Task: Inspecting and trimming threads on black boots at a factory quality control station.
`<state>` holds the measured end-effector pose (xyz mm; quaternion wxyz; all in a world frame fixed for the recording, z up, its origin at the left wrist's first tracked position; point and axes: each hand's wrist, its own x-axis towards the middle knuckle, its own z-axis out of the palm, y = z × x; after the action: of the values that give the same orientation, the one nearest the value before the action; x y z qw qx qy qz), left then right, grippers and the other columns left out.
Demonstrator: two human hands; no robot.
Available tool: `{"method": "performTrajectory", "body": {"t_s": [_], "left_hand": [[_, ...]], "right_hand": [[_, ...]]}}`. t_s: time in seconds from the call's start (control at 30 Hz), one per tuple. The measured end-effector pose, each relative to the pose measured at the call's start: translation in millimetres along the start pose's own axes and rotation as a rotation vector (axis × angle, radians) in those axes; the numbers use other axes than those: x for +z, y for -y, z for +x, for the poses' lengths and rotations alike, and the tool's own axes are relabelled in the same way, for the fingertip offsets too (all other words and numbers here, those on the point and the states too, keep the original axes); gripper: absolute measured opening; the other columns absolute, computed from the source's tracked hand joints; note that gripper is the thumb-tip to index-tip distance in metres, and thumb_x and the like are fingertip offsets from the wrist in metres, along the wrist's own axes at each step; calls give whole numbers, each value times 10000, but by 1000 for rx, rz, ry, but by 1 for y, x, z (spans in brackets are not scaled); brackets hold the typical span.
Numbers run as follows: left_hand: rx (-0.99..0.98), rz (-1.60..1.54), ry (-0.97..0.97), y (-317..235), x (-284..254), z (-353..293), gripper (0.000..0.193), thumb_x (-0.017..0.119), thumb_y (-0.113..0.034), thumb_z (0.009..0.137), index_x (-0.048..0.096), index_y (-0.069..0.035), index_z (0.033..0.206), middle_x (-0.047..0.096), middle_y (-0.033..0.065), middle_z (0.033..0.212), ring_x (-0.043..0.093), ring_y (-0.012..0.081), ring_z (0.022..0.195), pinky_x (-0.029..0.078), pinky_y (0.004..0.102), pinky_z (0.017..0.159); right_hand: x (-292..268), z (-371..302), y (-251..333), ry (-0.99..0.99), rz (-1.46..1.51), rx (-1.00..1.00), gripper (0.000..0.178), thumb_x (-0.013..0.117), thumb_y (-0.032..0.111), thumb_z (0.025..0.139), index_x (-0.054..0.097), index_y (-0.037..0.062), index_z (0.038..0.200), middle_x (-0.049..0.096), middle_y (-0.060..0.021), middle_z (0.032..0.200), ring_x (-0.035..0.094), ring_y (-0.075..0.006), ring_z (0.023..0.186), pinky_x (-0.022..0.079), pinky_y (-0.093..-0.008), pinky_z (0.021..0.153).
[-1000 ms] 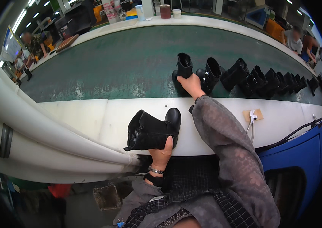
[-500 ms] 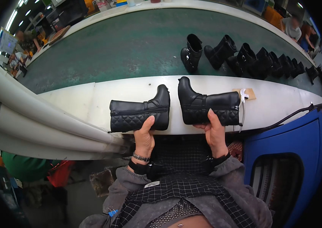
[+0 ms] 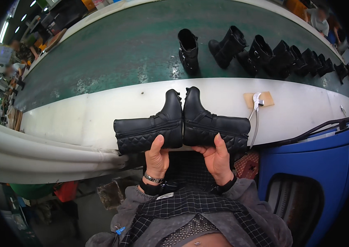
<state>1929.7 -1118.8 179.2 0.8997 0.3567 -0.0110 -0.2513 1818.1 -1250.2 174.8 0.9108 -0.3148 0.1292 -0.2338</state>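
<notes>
Two black boots with quilted shafts and side zips lie on their sides over the white ledge, soles facing each other and toes pointing away from me. My left hand (image 3: pixel 156 158) grips the left boot (image 3: pixel 141 129) by its shaft, thumb on top of the quilting. The right boot (image 3: pixel 211 123) is held by my right hand (image 3: pixel 217 160), its thumb likewise on the quilting and its fingers under the shaft. The soles touch or nearly touch at the heels. Beyond the right boot, pincers with white handles (image 3: pixel 257 101) rest on a tan pad (image 3: pixel 267 99).
Several black boots (image 3: pixel 258 53) stand in a row on the green belt (image 3: pixel 112 53) beyond the white ledge (image 3: pixel 79 111). A blue machine (image 3: pixel 306 156) is at my right, with a black cable (image 3: pixel 306 133). Thick white pipes (image 3: pixel 46 156) curve along my left. Other people work at both far sides.
Both hands have brought the boots together, sole to sole, closing the gap between them. The boots on the belt appear shifted left in view, and my view has moved slightly.
</notes>
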Motion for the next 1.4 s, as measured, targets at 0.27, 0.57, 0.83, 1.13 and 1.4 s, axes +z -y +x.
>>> {"method": "performTrajectory", "body": {"t_s": [0.27, 0.57, 0.83, 1.13, 1.4], "left_hand": [[26, 40, 29, -1, 1, 1, 395, 655, -111, 860, 558, -75, 1241, 607, 56, 1202, 587, 207, 1107, 477, 394, 983], [-51, 0, 70, -4, -2, 0, 500, 660, -50, 847, 477, -75, 1312, 567, 70, 1242, 563, 215, 1140, 464, 386, 1005], [200, 262, 19, -27, -5, 9, 456, 686, 48, 802, 544, -28, 1228, 582, 64, 1190, 579, 185, 1076, 477, 314, 963], [699, 739, -295, -79, -65, 41, 425, 730, -29, 776, 569, 36, 1164, 610, 90, 1144, 592, 182, 1015, 475, 308, 903], [781, 790, -247, -63, -88, 57, 618, 736, -101, 780, 410, 45, 1284, 521, 133, 1244, 543, 224, 1112, 432, 342, 966]], "right_hand": [[2, -2, 2, -25, 28, -15, 438, 418, 361, 1001, 531, 21, 1252, 618, -129, 1198, 609, -270, 1093, 522, -420, 904], [-4, -3, -5, -31, -69, -75, 500, 422, 409, 986, 502, 11, 1278, 610, -144, 1206, 617, -283, 1081, 548, -413, 873], [2, 0, 37, -402, -456, -306, 294, 590, 172, 910, 567, 35, 1169, 643, -93, 1048, 672, -214, 886, 593, -332, 602], [-16, 4, 136, -459, -960, -607, 342, 695, 89, 814, 620, -42, 1121, 660, -130, 1052, 624, -189, 946, 482, -320, 849], [-28, -11, 103, -483, -1232, -599, 629, 728, 52, 721, 446, -33, 1278, 525, -160, 1228, 515, -252, 1137, 381, -360, 989]]}}
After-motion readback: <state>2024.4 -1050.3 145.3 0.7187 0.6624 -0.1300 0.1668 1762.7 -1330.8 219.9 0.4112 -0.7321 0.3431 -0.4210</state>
